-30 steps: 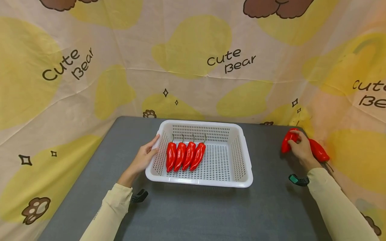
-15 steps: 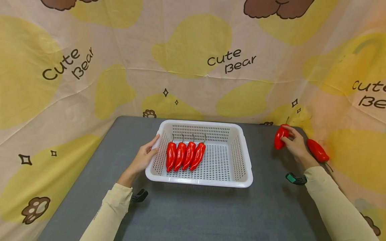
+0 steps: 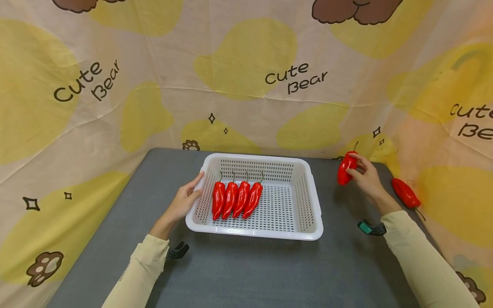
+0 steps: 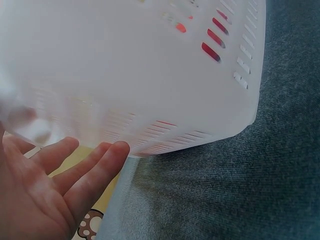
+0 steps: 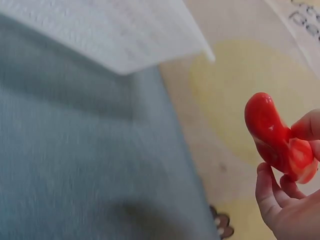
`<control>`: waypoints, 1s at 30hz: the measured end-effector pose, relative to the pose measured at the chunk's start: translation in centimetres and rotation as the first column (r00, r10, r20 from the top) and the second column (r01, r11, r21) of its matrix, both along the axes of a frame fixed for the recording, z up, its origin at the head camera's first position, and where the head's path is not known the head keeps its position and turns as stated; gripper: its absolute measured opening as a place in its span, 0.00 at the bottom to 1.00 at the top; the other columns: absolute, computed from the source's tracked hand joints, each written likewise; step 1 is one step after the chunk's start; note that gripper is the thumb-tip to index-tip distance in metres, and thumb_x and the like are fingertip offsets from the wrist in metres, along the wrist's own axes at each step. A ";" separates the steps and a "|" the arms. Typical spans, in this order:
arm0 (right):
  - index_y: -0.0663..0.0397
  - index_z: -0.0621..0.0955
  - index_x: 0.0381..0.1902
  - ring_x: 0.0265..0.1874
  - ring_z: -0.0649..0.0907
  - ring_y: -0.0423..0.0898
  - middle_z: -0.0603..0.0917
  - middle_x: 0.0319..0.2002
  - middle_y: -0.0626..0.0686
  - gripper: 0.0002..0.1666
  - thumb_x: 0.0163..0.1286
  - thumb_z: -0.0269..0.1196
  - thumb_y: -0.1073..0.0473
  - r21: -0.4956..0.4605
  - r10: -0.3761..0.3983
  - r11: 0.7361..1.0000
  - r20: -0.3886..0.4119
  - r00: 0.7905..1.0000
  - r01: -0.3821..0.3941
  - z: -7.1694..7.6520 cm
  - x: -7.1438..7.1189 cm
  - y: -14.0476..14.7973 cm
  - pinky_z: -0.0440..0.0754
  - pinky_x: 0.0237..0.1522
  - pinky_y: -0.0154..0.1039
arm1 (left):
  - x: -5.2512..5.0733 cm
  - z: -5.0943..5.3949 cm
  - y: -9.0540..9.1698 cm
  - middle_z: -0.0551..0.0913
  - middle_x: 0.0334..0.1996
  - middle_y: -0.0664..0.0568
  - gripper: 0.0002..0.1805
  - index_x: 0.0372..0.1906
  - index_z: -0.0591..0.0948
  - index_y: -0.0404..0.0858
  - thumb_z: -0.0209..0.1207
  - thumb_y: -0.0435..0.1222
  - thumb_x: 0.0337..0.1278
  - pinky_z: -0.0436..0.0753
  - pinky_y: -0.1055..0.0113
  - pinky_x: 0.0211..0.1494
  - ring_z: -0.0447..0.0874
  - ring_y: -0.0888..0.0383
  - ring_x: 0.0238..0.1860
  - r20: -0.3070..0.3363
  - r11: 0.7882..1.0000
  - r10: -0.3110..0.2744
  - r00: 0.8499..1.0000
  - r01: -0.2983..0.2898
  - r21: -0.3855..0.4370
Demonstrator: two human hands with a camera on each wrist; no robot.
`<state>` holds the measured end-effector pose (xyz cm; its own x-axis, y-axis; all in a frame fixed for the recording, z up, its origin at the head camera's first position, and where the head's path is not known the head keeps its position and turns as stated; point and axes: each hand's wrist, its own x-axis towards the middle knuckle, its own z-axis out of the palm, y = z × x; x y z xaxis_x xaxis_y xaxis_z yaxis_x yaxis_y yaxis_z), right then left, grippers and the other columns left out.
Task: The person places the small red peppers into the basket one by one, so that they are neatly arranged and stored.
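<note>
A white perforated basket (image 3: 262,234) stands mid-table with several red peppers (image 3: 242,199) side by side in its left half, stems toward the back. The left hand (image 3: 182,204) grips the basket's left rim; in the left wrist view the fingers of that hand (image 4: 65,185) lie along the basket's outer wall (image 4: 125,75). Held up right of the basket, a red pepper (image 3: 346,169) is pinched between thumb and fingers of the right hand (image 3: 369,181), stem up. The right wrist view shows this pepper (image 5: 270,130) in the right hand's fingertips (image 5: 295,205), clear of the table.
Another red pepper (image 3: 406,193) lies at the table's right edge, beside the patterned cloth (image 3: 454,179). The cloth hangs behind and along both sides of the grey table (image 3: 254,273). Each wrist wears a dark strap piece.
The right hand has moved left and slightly up with its pepper, away from the one at the right edge. The left hand and the basket have stayed where they were.
</note>
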<state>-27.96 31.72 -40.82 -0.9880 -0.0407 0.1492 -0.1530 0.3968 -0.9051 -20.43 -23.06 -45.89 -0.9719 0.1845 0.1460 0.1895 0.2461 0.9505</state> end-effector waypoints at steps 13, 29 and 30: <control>0.50 0.60 0.78 0.52 0.73 0.36 0.66 0.64 0.54 0.36 0.77 0.57 0.59 -0.087 0.107 0.991 0.036 0.994 -0.104 2.7 1.1 -3.7 0.83 0.45 0.22 | 0.1 0.1 0.0 0.63 0.73 0.26 0.32 0.79 0.57 0.37 0.44 0.28 0.74 0.89 0.49 0.47 0.79 0.25 0.56 -0.003 1.000 0.001 1.000 -0.001 0.001; 0.48 0.53 0.81 0.69 0.64 0.62 0.58 0.75 0.68 0.40 0.78 0.55 0.58 -0.072 0.193 0.980 0.106 0.975 -0.186 4.5 2.0 -8.0 0.81 0.46 0.20 | 0.1 0.3 0.0 0.62 0.73 0.25 0.32 0.79 0.56 0.36 0.45 0.28 0.74 0.90 0.51 0.45 0.81 0.25 0.55 -0.018 1.000 -0.003 1.000 0.003 -0.003; 0.48 0.53 0.81 0.69 0.64 0.63 0.58 0.75 0.68 0.40 0.78 0.55 0.58 -0.073 0.202 0.978 0.109 0.973 -0.195 4.6 2.0 -8.2 0.81 0.46 0.20 | 0.1 0.2 0.0 0.62 0.73 0.25 0.32 0.79 0.56 0.36 0.45 0.28 0.74 0.90 0.51 0.45 0.81 0.25 0.55 -0.017 1.000 -0.002 1.000 0.002 -0.003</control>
<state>-25.96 23.47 -36.26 -0.9718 -0.2318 0.0433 -0.1166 0.3125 -0.9428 -20.29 -23.03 -45.64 -0.9689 0.1871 0.1617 0.2060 0.2486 0.9464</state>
